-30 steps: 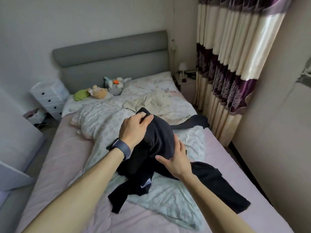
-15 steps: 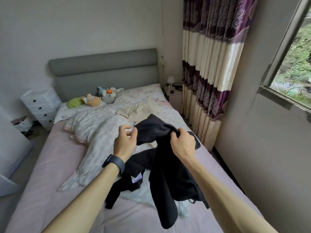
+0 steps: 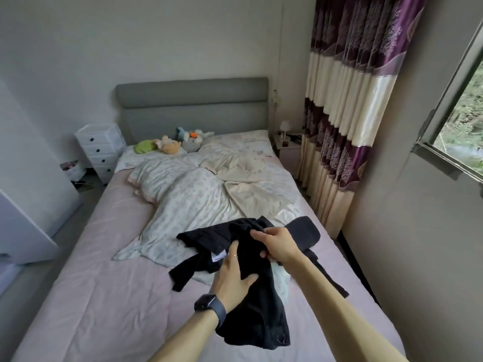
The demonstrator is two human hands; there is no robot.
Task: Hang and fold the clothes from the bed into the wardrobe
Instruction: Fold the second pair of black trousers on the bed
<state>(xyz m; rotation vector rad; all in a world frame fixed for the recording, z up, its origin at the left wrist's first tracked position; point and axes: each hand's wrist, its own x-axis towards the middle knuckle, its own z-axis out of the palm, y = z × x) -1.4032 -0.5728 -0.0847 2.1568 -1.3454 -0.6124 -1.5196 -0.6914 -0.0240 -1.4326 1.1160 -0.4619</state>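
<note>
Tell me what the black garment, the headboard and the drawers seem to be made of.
The garment: soft matte knit, perhaps cotton; it droops and creases limply. The headboard: grey upholstery, matte woven-looking cloth, padded edges. The drawers: smooth white plastic or painted wood; cannot tell which.

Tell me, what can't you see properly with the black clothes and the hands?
Head view only:
- Black garment: bunched in the right hand, so its kind is unclear.
- White label: print too small to read.
- Left hand: cloth hides whether its thumb pinches.
- White panel: cut off by the left edge; maybe the wardrobe.
</note>
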